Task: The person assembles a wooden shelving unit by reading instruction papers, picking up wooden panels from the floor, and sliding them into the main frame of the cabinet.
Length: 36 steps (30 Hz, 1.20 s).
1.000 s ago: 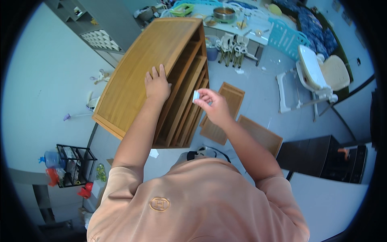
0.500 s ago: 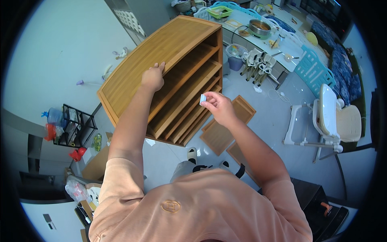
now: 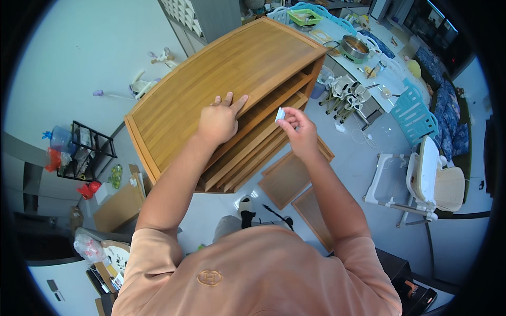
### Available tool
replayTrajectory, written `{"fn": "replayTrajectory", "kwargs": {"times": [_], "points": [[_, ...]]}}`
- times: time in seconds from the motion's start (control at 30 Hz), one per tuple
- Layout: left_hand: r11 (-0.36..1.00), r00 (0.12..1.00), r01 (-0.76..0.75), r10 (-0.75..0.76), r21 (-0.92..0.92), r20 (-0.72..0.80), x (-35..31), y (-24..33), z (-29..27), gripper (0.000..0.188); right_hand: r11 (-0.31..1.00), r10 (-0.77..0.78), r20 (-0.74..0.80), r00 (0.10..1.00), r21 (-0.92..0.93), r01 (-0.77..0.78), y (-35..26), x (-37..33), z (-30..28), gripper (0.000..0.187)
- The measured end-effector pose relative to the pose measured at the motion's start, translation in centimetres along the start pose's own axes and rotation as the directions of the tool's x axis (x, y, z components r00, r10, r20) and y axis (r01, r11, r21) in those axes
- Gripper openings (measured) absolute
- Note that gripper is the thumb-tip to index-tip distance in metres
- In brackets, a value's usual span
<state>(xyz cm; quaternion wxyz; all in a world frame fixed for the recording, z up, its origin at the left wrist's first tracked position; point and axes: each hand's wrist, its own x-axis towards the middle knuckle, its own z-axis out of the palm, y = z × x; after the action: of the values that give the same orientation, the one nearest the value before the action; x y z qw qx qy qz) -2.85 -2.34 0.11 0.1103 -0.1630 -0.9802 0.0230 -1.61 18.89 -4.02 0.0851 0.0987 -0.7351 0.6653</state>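
Observation:
A brown wooden cabinet [image 3: 211,79] stands in front of me, its broad top facing up and its open front showing several shelf-like boards. My left hand [image 3: 219,122] lies on the front edge of that top, fingers spread flat and holding nothing. Between the thumb and fingers of my right hand [image 3: 300,130] is a small white and pale-blue block [image 3: 280,115]. It is held up just off the cabinet's open front, apart from the wood; its exact kind is too small to make out. The block's right side is hidden by my fingers.
Flat wooden panels [image 3: 287,180] lie on the floor right of the cabinet. Farther right are folded stools [image 3: 345,95] and a white high chair [image 3: 421,163]. A table with a metal pot [image 3: 354,48] stands behind. A black rack [image 3: 87,150] and cardboard box [image 3: 121,205] are at left.
The view has shifted, and the cabinet top shows more fully. My left hand's fingers are spread wider on the top. My right hand, still pinching the block, is closer to the cabinet's right end.

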Motion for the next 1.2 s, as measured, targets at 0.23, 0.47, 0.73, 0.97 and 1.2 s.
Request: {"fn": "replayTrajectory", "kwargs": {"times": [0.23, 0.47, 0.73, 0.97, 1.2], "points": [[0.999, 0.996, 0.008, -0.013, -0.053, -0.088, -1.6, 1.3, 0.6, 0.058, 0.745, -0.462, 0.049, 0.886, -0.520, 0.417, -1.3, 2.2, 1.8, 0.029], [0.961, 1.000, -0.015, 0.010, -0.276, -0.020, -1.2, -0.1, -1.7, 0.040, 0.681, -0.482, 0.087, 0.872, -0.589, 0.435, -1.0, 3.4, 3.0, 0.030], [0.887, 0.989, -0.148, 0.127, -0.437, -0.077, 1.1, -1.2, -0.7, 0.031, 0.715, -0.411, 0.098, 0.906, -0.582, 0.387, -1.3, 3.5, 2.5, 0.030], [0.833, 0.981, -0.194, 0.181, -0.518, -0.077, 1.3, -1.4, -0.2, 0.033, 0.726, -0.396, 0.090, 0.914, -0.579, 0.371, -1.2, 3.1, 2.1, 0.029], [0.886, 0.967, -0.252, 0.242, -0.390, -0.076, 1.4, -0.5, -0.6, 0.058, 0.792, -0.261, 0.011, 0.965, -0.569, 0.220, -1.6, 3.0, 2.0, 0.026]]}}
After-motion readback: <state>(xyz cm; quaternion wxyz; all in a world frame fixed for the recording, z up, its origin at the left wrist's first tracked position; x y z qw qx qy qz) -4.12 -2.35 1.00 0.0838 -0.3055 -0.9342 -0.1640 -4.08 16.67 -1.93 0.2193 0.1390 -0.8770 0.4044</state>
